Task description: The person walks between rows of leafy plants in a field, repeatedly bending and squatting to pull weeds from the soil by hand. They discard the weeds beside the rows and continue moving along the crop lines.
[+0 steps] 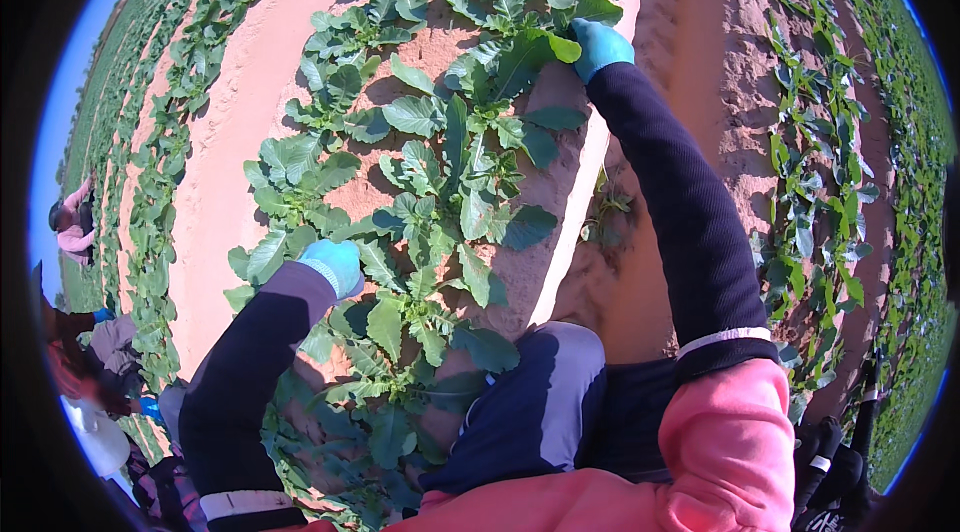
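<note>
In a teal glove, my left hand (334, 266) is low among the leafy green plants (416, 232) of the bed before me; its fingers are hidden below the cuff and palm. My right hand (602, 48), gloved alike, reaches to the bed's right edge further off, beside a broad leaf (531, 51) with a bright yellow-green tip. Its fingertips lie at or behind the foliage, so what they hold cannot be told. Lobed leaves in two close rows stand in sandy soil between my hands. Dark sleeves cover both forearms.
A sandy furrow (694, 81) runs right of the bed, with small weeds (607, 209) near its edge. Another sandy strip (232, 134) lies left. More crop rows (817, 157) flank both. A person (75, 224) crouches far left; other people (97, 419) are close at lower left and lower right.
</note>
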Demonstrator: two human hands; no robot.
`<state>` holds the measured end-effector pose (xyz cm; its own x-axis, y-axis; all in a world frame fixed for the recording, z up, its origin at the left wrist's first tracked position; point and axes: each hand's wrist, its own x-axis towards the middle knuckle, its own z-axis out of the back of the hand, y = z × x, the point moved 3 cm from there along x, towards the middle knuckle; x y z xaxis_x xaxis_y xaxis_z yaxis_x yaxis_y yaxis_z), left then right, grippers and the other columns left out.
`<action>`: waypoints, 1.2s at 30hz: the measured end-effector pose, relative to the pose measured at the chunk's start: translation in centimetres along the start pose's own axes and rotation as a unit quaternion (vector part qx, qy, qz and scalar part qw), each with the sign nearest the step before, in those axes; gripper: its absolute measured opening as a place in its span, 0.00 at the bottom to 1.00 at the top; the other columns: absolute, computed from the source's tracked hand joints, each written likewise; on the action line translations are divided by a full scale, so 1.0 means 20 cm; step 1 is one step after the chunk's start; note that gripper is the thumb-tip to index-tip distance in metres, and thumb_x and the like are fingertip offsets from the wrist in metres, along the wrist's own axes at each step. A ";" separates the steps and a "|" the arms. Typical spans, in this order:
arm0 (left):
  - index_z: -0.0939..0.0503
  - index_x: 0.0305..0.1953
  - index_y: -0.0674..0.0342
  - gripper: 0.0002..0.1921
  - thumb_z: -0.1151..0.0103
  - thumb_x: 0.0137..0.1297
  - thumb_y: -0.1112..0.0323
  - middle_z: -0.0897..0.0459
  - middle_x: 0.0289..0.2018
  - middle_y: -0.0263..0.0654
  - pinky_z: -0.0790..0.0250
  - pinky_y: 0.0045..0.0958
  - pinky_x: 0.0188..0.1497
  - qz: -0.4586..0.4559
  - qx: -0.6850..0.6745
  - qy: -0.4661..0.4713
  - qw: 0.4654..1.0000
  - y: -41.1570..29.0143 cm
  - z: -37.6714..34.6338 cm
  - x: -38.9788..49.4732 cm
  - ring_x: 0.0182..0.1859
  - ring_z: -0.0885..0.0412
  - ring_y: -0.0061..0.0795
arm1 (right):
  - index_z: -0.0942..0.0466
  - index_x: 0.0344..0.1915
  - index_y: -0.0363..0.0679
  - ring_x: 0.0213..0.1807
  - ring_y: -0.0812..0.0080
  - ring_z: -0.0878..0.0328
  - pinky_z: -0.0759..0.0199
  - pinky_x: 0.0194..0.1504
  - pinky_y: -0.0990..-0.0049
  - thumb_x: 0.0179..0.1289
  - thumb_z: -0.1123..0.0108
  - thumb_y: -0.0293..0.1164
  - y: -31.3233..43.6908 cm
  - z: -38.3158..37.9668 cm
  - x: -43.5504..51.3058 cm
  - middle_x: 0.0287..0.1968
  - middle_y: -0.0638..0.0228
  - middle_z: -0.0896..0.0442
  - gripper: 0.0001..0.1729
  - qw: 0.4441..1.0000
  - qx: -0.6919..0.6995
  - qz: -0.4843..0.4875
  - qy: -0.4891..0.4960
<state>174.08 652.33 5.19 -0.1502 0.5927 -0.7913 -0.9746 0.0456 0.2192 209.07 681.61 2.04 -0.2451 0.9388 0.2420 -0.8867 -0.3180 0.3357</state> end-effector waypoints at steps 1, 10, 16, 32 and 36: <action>0.22 0.40 0.65 0.15 0.47 0.56 0.61 0.17 0.38 0.52 0.26 0.44 0.46 -0.006 0.004 -0.001 1.000 0.00 0.00 0.00 0.43 0.18 0.51 | 0.21 0.39 0.44 0.41 0.53 0.20 0.28 0.43 0.61 0.58 0.43 0.37 -0.02 -0.01 0.00 0.36 0.55 0.17 0.12 1.000 0.013 -0.017 -0.013; 0.21 0.41 0.66 0.15 0.47 0.55 0.65 0.17 0.37 0.54 0.26 0.39 0.47 0.040 -0.033 0.025 0.998 -0.02 0.03 -0.04 0.43 0.17 0.46 | 0.25 0.36 0.35 0.19 0.76 0.28 0.31 0.20 0.76 0.59 0.36 0.27 -0.21 0.11 -0.43 0.23 0.69 0.24 0.09 0.756 0.598 -0.265 -0.023; 0.21 0.43 0.70 0.20 0.39 0.47 0.67 0.19 0.43 0.56 0.27 0.39 0.50 0.082 -0.034 -0.023 0.996 -0.05 0.03 -0.01 0.48 0.20 0.50 | 0.25 0.45 0.39 0.31 0.67 0.21 0.26 0.34 0.71 0.56 0.34 0.31 -0.40 0.55 -1.02 0.31 0.64 0.20 0.17 0.933 0.318 -0.131 0.106; 0.20 0.41 0.66 0.20 0.36 0.51 0.56 0.19 0.43 0.53 0.28 0.40 0.47 -0.062 -0.064 -0.086 0.992 0.44 -0.31 0.75 0.47 0.21 0.51 | 0.23 0.42 0.39 0.35 0.61 0.19 0.24 0.36 0.70 0.54 0.35 0.23 -0.05 1.24 -3.03 0.36 0.61 0.17 0.14 0.962 0.053 -0.162 -0.215; 0.19 0.40 0.65 0.18 0.38 0.54 0.56 0.19 0.44 0.52 0.28 0.40 0.46 -0.074 0.107 -0.121 0.984 0.51 -0.34 0.86 0.47 0.22 0.50 | 0.22 0.41 0.38 0.35 0.63 0.18 0.24 0.35 0.71 0.53 0.35 0.24 0.08 1.23 -3.26 0.36 0.62 0.17 0.13 0.946 0.045 -0.252 -0.201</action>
<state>160.37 657.58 -9.98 0.0601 0.7404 -0.6695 -0.9218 0.2985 0.2473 233.31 616.56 9.14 0.3847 0.8535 0.3515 -0.8096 0.1291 0.5726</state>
